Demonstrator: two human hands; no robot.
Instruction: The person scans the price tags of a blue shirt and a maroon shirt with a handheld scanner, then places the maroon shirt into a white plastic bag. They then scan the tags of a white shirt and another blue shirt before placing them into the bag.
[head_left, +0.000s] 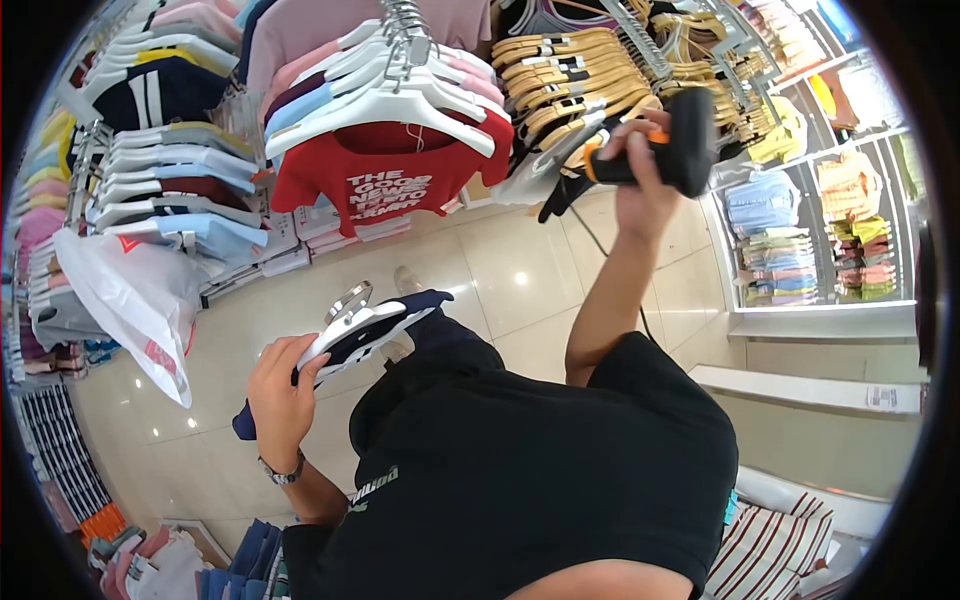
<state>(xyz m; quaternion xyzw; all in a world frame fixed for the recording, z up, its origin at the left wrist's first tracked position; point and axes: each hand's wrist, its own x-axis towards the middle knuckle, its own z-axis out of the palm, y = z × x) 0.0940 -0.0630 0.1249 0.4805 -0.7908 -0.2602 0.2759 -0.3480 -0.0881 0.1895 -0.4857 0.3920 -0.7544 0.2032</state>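
My left hand (281, 385) is closed on white hangers (352, 326) that carry dark navy and white garments (430, 303), held low at my left side. My right hand (640, 170) is raised and wrapped round a black and orange handheld scanner (688, 140), whose cable hangs down past my forearm. Behind the scanner hang garments on wooden hangers (570, 75). A red shirt (385, 175) with white lettering hangs on a white hanger, ahead and between my hands.
A white plastic bag (140, 290) hangs from the left rack. Lit wall shelves (820, 230) hold clothes at the right. Folded striped cloth (775, 540) lies at the lower right, and blue folded clothes (250, 560) at the lower left. Tiled floor (520, 275) shows between the displays.
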